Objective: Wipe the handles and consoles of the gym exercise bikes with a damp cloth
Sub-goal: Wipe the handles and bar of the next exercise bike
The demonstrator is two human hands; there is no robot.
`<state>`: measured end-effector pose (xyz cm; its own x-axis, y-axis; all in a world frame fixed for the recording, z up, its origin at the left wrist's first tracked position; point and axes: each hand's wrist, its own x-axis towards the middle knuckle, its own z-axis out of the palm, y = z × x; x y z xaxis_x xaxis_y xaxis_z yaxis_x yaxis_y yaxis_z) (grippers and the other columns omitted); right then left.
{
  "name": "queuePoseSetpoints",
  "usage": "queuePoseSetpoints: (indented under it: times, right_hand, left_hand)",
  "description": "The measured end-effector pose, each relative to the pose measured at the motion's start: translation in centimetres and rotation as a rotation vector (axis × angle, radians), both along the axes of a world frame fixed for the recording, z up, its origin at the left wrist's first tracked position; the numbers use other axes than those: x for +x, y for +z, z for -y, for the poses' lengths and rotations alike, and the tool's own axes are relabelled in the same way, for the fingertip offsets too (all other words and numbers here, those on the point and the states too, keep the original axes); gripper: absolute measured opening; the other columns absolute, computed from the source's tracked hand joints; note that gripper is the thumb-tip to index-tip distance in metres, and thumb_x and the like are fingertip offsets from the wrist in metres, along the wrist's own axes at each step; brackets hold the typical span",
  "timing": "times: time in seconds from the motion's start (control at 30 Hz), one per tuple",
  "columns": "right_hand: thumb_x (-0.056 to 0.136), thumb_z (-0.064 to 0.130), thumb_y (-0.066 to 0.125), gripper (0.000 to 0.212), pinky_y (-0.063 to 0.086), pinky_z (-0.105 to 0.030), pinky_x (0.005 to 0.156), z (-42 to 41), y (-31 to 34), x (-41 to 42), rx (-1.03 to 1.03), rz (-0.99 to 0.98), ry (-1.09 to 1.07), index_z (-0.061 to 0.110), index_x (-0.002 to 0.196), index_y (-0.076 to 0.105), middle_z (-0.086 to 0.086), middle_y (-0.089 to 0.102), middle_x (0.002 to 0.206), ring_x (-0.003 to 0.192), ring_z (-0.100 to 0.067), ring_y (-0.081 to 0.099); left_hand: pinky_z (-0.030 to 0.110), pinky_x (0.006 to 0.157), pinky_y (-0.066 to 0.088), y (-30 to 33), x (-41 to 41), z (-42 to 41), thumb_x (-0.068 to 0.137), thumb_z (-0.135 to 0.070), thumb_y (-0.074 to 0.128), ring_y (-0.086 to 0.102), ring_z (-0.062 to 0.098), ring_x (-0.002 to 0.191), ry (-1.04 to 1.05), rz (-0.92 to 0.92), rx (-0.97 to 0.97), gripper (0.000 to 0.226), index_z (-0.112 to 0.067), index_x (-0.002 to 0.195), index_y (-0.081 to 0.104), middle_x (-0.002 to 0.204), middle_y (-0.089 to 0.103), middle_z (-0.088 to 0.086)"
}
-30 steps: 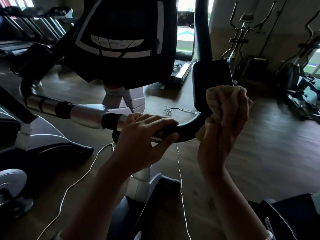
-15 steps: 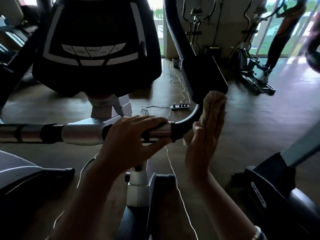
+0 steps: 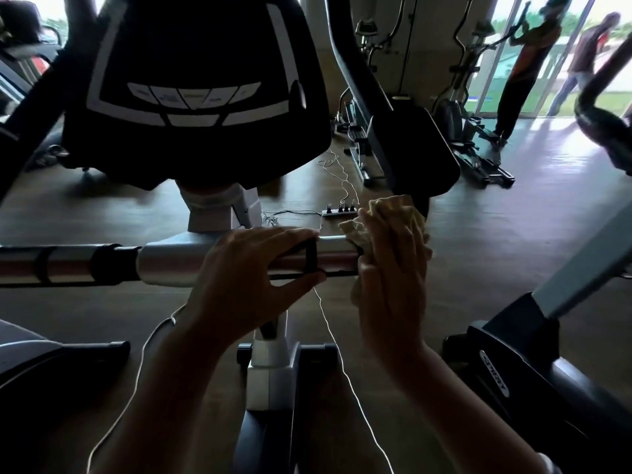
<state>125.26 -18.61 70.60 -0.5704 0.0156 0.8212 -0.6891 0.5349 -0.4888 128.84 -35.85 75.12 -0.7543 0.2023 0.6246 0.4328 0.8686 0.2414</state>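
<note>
An exercise bike fills the view, its dark console [image 3: 195, 90] with pale buttons hanging above a horizontal silver handlebar [image 3: 164, 263]. My left hand [image 3: 253, 278] grips the bar near its right end, fingers over the top and thumb underneath. My right hand [image 3: 393, 278] holds a crumpled beige cloth [image 3: 386, 213] wrapped around the bar's curved right end, just below a black elbow pad [image 3: 417, 148]. The bend of the bar is hidden under the cloth and hand.
A power strip [image 3: 340, 211] and white cables [image 3: 328, 323] lie on the wooden floor. Another machine's frame [image 3: 533, 340] stands at the right. Elliptical trainers [image 3: 472, 124] stand at the back by the windows, with two people [image 3: 523, 63] near them.
The view has swung right. My right hand has slid the cloth down from the upright pad onto the bar's bend, closer to my left hand, which still holds the bar.
</note>
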Motion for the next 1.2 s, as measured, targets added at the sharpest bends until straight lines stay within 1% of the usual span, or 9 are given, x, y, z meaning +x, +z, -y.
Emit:
queuePoseSetpoints:
  times: [0.23,0.37,0.47,0.6,0.77,0.87,1.0,1.13,1.2]
  right_hand:
    - [0.087,0.024,0.039,0.047,0.026,-0.027,0.108,-2.5,3.7,-0.5,0.593,-0.074,0.069,0.014,0.126,0.063,-0.005,0.060,0.132,0.125,-0.021,0.047]
    - [0.090,0.029,0.040,0.047,0.053,-0.038,0.089,-2.6,6.3,-2.4,0.824,-0.073,0.294,0.018,0.130,0.061,-0.001,0.063,0.129,0.112,-0.024,0.064]
    - [0.090,0.043,0.034,0.052,0.056,-0.040,0.081,-1.4,7.8,-3.8,0.951,0.078,0.476,0.028,0.136,0.053,0.003,0.062,0.126,0.099,-0.025,0.068]
    - [0.094,0.057,0.042,0.038,0.049,-0.018,0.066,-0.3,9.2,-5.8,0.987,0.450,0.703,0.056,0.133,0.043,0.023,0.053,0.110,0.074,-0.013,0.069]
    - [0.088,0.039,0.053,0.037,0.040,-0.026,0.044,1.0,9.8,-6.2,0.755,0.852,1.022,0.055,0.121,0.054,-0.013,0.048,0.110,0.053,-0.021,0.047]
    - [0.100,0.032,0.044,0.041,0.040,-0.025,0.045,3.8,9.4,-6.0,0.849,0.769,0.956,0.038,0.140,0.044,-0.032,0.054,0.088,0.053,-0.024,0.045]
    - [0.102,0.032,0.041,0.035,0.028,-0.019,0.035,4.5,9.3,-6.4,0.860,0.820,1.002,0.032,0.136,0.048,-0.008,0.042,0.050,0.039,-0.017,0.034]
    - [0.101,0.035,0.042,0.029,0.030,-0.016,0.034,3.5,9.1,-6.1,0.851,0.763,0.919,0.029,0.126,0.056,-0.015,0.047,0.054,0.034,-0.012,0.035]
    - [0.100,0.044,0.040,0.027,0.036,-0.013,0.043,4.9,8.9,-5.6,0.936,0.634,0.791,0.029,0.109,0.061,-0.001,0.056,0.056,0.036,-0.005,0.045]
  left_hand:
    - [0.047,0.087,0.050,-0.3,1.0,1.7,0.073,-0.067,0.058,0.067,0.010,0.094,0.134,-0.006,0.000,0.057,-0.030,0.116,0.067,0.107,0.071,-0.016]
    - [0.048,0.098,0.043,-0.6,1.4,2.6,0.074,-0.068,0.055,0.065,0.009,0.098,0.169,-0.009,-0.006,0.058,-0.029,0.117,0.066,0.111,0.070,-0.015]
    - [0.050,0.097,0.042,-1.0,1.6,3.9,0.074,-0.069,0.057,0.065,0.009,0.102,0.185,-0.002,0.006,0.058,-0.029,0.116,0.067,0.110,0.070,-0.014]
    - [0.051,0.095,0.043,-1.7,1.9,5.4,0.075,-0.064,0.064,0.063,0.007,0.108,0.185,-0.021,0.055,0.055,-0.025,0.114,0.068,0.115,0.068,-0.015]
    - [0.041,0.104,0.037,-2.0,2.7,6.2,0.075,-0.057,0.067,0.059,0.004,0.113,0.257,-0.073,0.082,0.050,-0.027,0.115,0.067,0.117,0.066,-0.016]
    - [0.035,0.108,0.034,-2.3,3.0,6.8,0.073,-0.056,0.069,0.059,0.006,0.110,0.314,-0.087,0.136,0.055,-0.023,0.116,0.066,0.116,0.067,-0.013]
    - [0.028,0.102,0.035,-2.5,3.1,6.8,0.074,-0.055,0.070,0.057,0.005,0.110,0.333,-0.132,0.111,0.052,-0.020,0.112,0.069,0.114,0.065,-0.014]
    - [0.024,0.102,0.033,-2.8,2.9,6.6,0.074,-0.053,0.070,0.056,0.005,0.111,0.316,-0.168,0.129,0.050,-0.020,0.111,0.069,0.114,0.059,-0.020]
    - [0.030,0.102,0.037,-2.9,2.7,6.7,0.075,-0.054,0.069,0.057,0.007,0.110,0.304,-0.173,0.133,0.051,-0.019,0.111,0.069,0.114,0.061,-0.018]
